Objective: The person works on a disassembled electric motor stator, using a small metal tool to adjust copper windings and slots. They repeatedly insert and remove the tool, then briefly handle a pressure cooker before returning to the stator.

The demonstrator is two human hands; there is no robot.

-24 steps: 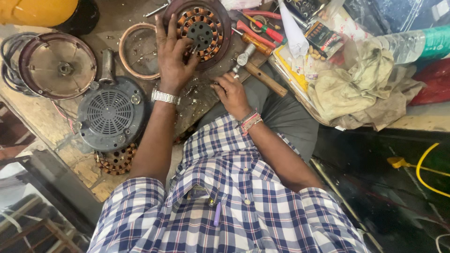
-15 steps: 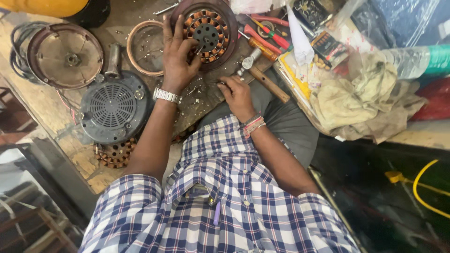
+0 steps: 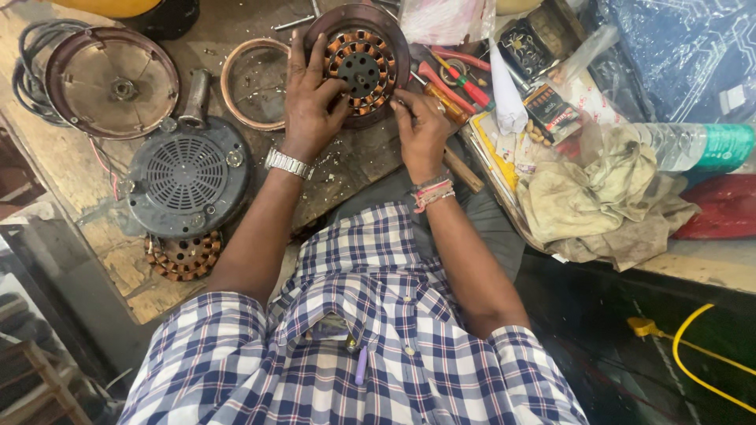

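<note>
**Both hands now on the copper-wound stator**

The wooden worktop (image 3: pixel 94 260) in front of me is scuffed and crowded with fan parts. Nearest me on it sit a small copper-wound core (image 3: pixel 183 256) and, touching it just above, a dark vented motor cover (image 3: pixel 187 175). My left hand (image 3: pixel 309 98) lies beyond them, fingers spread over the left edge of the copper-wound stator (image 3: pixel 358 67), thumb hooked toward its black centre. That hand is where it was a moment ago. The change is on the other side: my right hand (image 3: pixel 421 130), which was resting lower on the worktop beside the wooden handle (image 3: pixel 463 170), has come up and now touches the stator's lower right rim, fingers curled together against the windings. I cannot tell whether it pinches a wire or a small tool. So the stator is now braced between both hands, the work shifting from steadying to handling the coils. Further left lie a copper ring (image 3: pixel 253 83) and a brown domed cover (image 3: pixel 110 83); to the right, screwdrivers (image 3: pixel 445 83) and a crumpled rag (image 3: pixel 602 208).
</note>
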